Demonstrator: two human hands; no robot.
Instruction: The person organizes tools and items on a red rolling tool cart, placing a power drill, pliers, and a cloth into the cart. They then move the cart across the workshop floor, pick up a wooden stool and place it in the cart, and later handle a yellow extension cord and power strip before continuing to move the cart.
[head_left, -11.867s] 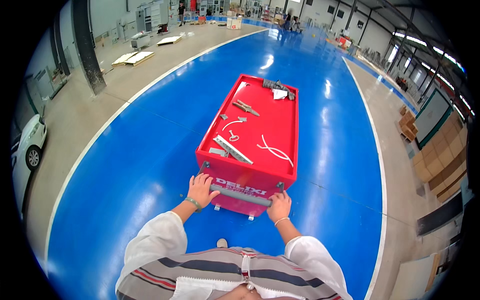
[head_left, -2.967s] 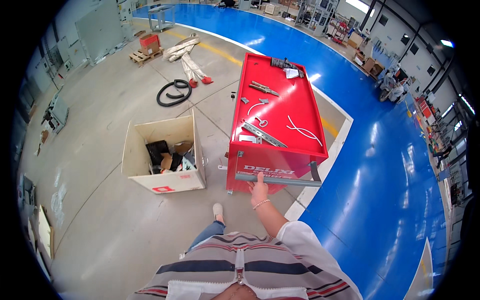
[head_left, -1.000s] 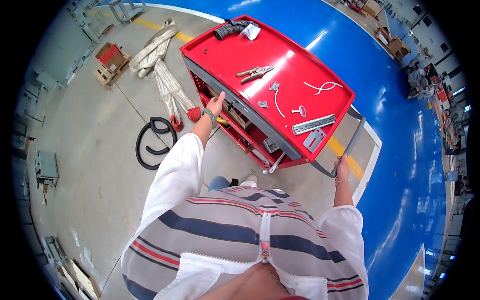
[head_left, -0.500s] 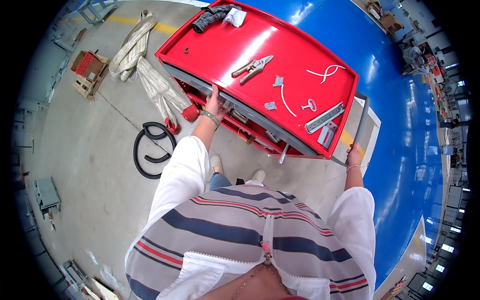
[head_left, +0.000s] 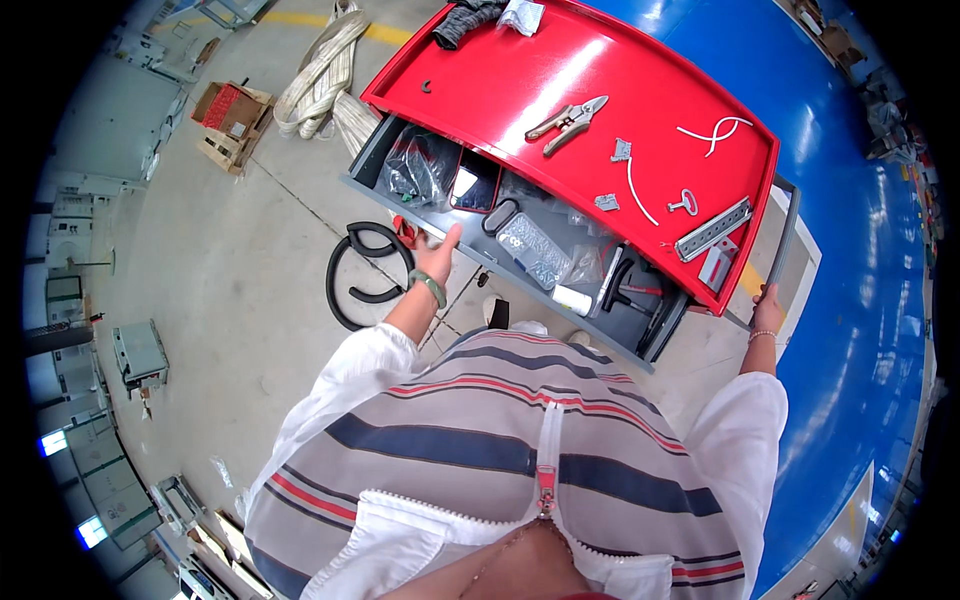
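Observation:
The drawer (head_left: 395, 211) of a red tool cart (head_left: 480, 100) stands pulled out toward me. My left hand (head_left: 437, 258) grips its grey front edge, thumb on top and fingers out of sight underneath. Inside lie a plastic bag (head_left: 415, 165), a dark phone in a red case (head_left: 475, 183), a clear box of small hardware (head_left: 535, 250), a white cylinder (head_left: 571, 300) and black-handled tools (head_left: 622, 283). At the cart's right side, my right hand (head_left: 768, 312) is closed round the grey push handle (head_left: 789, 222).
On the cart top are hand snips (head_left: 568, 125), a slotted metal rail (head_left: 712, 229), a small metal key (head_left: 683, 202), thin white tubes (head_left: 644, 192) and a dark glove (head_left: 466, 22). Black hose (head_left: 340, 290), webbing slings (head_left: 322, 75) and a cardboard box (head_left: 232, 112) lie on the floor.
The drawer, closed half a second ago, has slid out toward me with my left hand, baring its contents. My right hand stays on the handle. The whole view has shifted somewhat.

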